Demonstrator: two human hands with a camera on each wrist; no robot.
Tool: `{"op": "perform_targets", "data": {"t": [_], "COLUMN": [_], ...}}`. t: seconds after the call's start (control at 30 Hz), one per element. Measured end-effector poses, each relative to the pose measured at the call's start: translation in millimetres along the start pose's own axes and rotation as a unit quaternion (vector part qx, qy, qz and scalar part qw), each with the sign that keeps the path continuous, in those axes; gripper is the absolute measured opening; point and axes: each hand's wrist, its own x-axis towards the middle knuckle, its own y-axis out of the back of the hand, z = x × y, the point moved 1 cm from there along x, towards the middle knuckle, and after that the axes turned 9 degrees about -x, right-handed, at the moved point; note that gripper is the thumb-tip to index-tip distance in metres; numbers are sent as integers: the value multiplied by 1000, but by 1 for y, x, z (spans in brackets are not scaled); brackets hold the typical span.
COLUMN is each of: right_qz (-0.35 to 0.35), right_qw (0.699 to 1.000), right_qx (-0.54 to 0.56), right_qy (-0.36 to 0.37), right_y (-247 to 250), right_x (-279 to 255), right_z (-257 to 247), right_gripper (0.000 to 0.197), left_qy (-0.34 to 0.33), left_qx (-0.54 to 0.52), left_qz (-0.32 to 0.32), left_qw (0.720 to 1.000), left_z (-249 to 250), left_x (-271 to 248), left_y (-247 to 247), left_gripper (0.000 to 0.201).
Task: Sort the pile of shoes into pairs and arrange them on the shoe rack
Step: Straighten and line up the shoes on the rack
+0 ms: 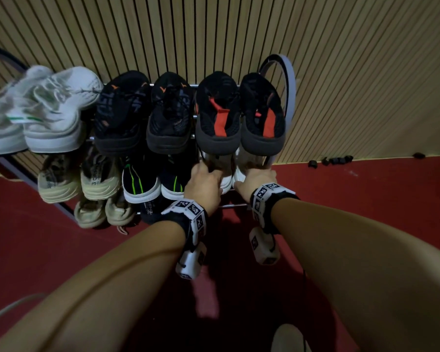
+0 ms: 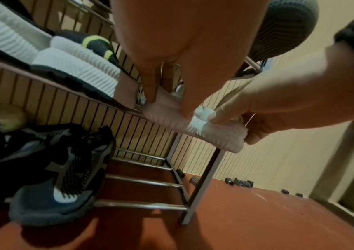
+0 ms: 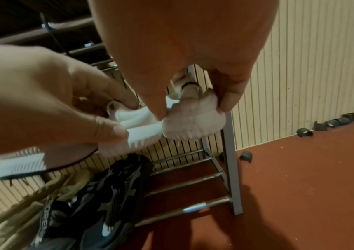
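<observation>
Behind everything stood a slatted wooden wall (image 1: 239, 34), its thin vertical strips running down to the red floor (image 1: 379, 199). Along the foot of that wall, far to my right, lay a scatter of small black clips (image 1: 337, 160), some bunched together, a few apart. A grey hoop (image 1: 291, 80) leaned against the slats on the right. At the far left a dark curved band (image 1: 0, 53) showed, and near my left a pale cable (image 1: 8, 309) crossed the floor.
</observation>
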Motion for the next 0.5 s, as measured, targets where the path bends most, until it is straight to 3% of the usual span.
{"op": "perform_targets", "data": {"t": [0.17,0.3,0.4,0.5], "right_qz": [-4,-12,23,67], "right_qw": [999,997,997,993], "right_qx": [49,60,20,-41], "right_qy": [17,44,65,93], "right_y": [6,10,15,23], "right_x": [-16,-38,-55,-73], "right_z": [5,6,2,-9], "right_gripper": [47,53,55,56], "left_qy": [-14,-15,9,48], "left_qx": [-53,-74,-56,-49], "left_qz": [-10,-64,-84,-95], "left_qw": [998,995,995,993], "left_z": [-1,4,8,7], "left_x": [-6,-18,-28,-43], "left_y": [-2,10,26,41], "left_gripper": [25,52,67,68]}}
